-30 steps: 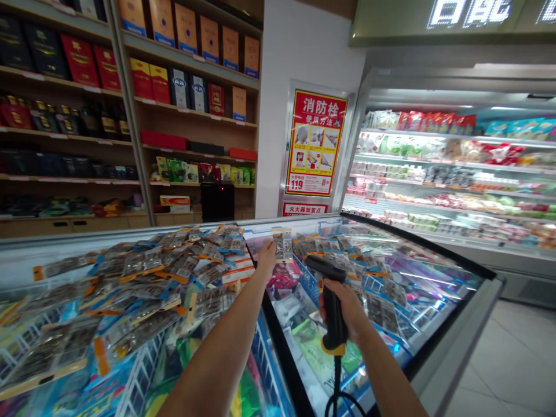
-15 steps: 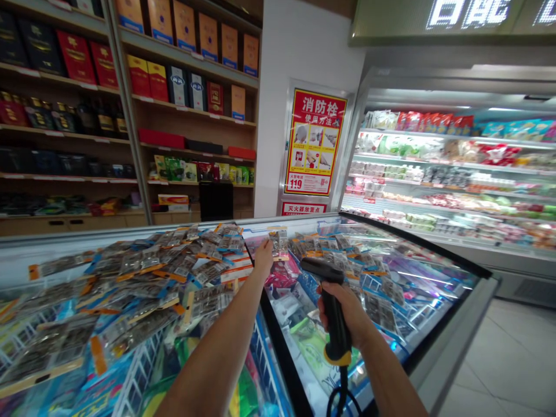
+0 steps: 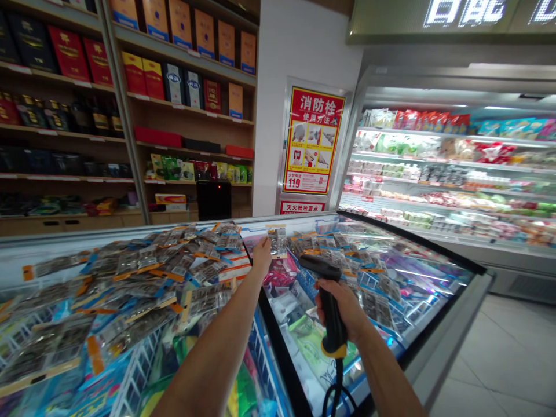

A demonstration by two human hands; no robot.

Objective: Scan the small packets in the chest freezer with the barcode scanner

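My left hand (image 3: 262, 253) reaches out over the freezer and pinches a small clear snack packet (image 3: 277, 242) by its left edge, holding it upright. In my right hand (image 3: 341, 307) is a black and yellow barcode scanner (image 3: 333, 321), gripped round its handle, with the head turned toward the packet. A black cable (image 3: 339, 385) hangs from the scanner's base. Many similar packets with orange and blue ends (image 3: 136, 262) lie heaped on the left, and more packets (image 3: 377, 307) lie to the right of the scanner.
A black-framed glass lid (image 3: 417, 255) covers the freezer's right part. White wire baskets (image 3: 139, 365) with bagged goods sit below the packets. Shelves of boxes and bottles (image 3: 186, 110), a fire hydrant notice (image 3: 313, 139) and a lit refrigerated display (image 3: 447, 174) stand behind.
The view has shifted very slightly. Both hands keep their holds, on the packet and on the scanner, with hardly any movement. A small red light now shows on the black box by the shelves.
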